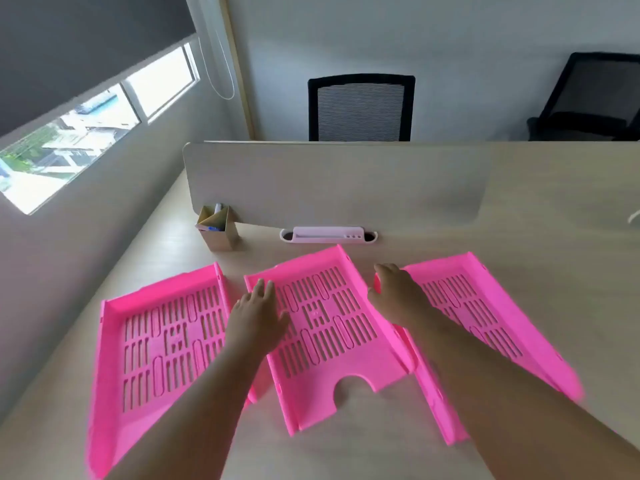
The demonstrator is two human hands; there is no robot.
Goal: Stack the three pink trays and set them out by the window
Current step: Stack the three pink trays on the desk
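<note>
Three pink slotted trays lie side by side on the light wooden desk: the left tray [152,344], the middle tray [322,327] and the right tray [491,306]. My left hand [256,313] hovers over the left wall of the middle tray, fingers loosely apart and holding nothing. My right hand [394,292] reaches over the left edge of the right tray, next to the middle tray's right wall; its fingers curl down, and I cannot tell whether they grip the rim. The window [69,133] is on the wall at far left.
A desk divider panel [332,181] stands behind the trays. A cardboard pen holder [216,226] sits at its left end and a white cable slot [327,234] at its foot. Two black mesh chairs [360,109] stand beyond the divider.
</note>
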